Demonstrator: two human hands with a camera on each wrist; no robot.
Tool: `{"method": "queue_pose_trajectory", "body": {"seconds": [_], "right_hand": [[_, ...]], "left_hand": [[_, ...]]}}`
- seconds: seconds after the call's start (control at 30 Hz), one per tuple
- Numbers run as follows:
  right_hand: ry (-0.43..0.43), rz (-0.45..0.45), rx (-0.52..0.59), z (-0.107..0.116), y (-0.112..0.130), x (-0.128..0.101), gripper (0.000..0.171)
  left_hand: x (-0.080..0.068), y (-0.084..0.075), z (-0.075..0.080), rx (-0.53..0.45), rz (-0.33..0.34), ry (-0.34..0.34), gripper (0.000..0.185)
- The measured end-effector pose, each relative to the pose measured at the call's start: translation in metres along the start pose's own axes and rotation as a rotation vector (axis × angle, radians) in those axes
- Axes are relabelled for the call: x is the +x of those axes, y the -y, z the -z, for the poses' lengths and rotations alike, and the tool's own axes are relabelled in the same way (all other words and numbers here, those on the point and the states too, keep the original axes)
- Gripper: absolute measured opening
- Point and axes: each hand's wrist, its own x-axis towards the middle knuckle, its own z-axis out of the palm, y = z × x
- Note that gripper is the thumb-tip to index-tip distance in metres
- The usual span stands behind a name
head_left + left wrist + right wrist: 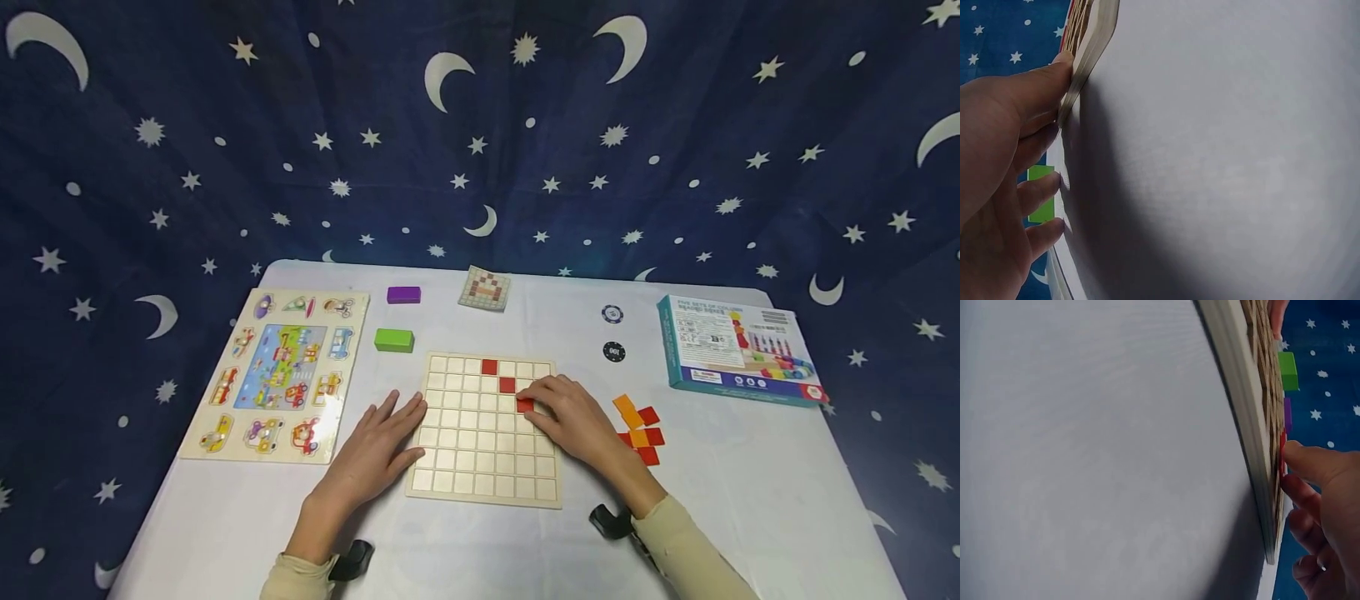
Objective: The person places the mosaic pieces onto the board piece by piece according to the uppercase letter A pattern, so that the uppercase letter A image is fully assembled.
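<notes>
A wooden grid board (465,437) lies flat on the table, with red square tiles such as one (489,367) in its top row and another (507,385) a row lower. At the right side of the grid, my right hand (573,417) pinches a red tile (525,405) between thumb and index finger, at the board's surface. The same tile shows as a thin red edge (1282,453) in the right wrist view. Against the board's left edge, my left hand (375,450) rests with fingers spread; its thumb touches the rim (1088,56) in the left wrist view.
Loose red and orange tiles (637,437) lie right of the board. A picture puzzle (345,417) is at the left, near purple (403,295) and green (393,340) blocks. Behind are a pattern card (484,289), two round chips (612,333) and a bead-set box (738,350).
</notes>
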Motion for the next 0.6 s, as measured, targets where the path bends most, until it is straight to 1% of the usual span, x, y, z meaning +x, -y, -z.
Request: {"method": "queue_pose_trajectory", "body": {"seconds": [0.2, 0.33, 0.43, 0.5, 0.6], "right_hand": [[-0.058, -0.045, 0.03, 0.008, -0.012, -0.015, 0.027], [-0.117, -0.067, 0.016, 0.017, -0.028, -0.029, 0.026], [-0.178, -0.089, 0.003, 0.025, -0.044, -0.045, 0.027], [-0.215, -0.12, -0.01, 0.032, -0.055, -0.057, 0.028], [-0.254, -0.196, -0.05, 0.043, -0.071, -0.075, 0.031]], "left_hand": [[-0.002, 0.001, 0.001, 0.004, -0.002, -0.006, 0.068], [-0.002, 0.001, 0.001, 0.004, 0.001, -0.008, 0.068], [-0.001, 0.001, 0.001, -0.003, -0.002, -0.004, 0.068], [-0.001, 0.001, 0.001, -0.001, -0.003, -0.001, 0.068], [0.0, 0.0, 0.0, 0.005, -0.002, 0.0, 0.068]]}}
